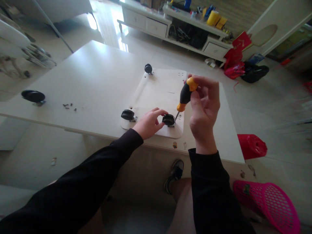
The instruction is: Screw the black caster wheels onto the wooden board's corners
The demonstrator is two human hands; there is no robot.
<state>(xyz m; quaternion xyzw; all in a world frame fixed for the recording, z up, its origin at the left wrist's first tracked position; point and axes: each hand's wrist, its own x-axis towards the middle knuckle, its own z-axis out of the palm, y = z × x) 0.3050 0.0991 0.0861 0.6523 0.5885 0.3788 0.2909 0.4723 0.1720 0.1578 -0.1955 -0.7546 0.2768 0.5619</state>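
Observation:
My right hand (204,104) grips a screwdriver (185,95) with a yellow and black handle. Its shaft slants down to the mounting plate of a black caster wheel (168,120). From the other side, my left hand (152,123) pinches that caster between thumb and fingers. The caster sits on the near right corner of a white board (156,94) with rounded corners. Two more casters stand on the board: one at the near left corner (128,114), one at the far left corner (148,68). Small holes show at the far right corner.
The board lies on a white table (97,68). Toward the left are a loose caster (33,96) and several screws (69,106). A red bin (252,146) and a pink basket (265,201) are at the right. Behind runs a low cabinet (156,26).

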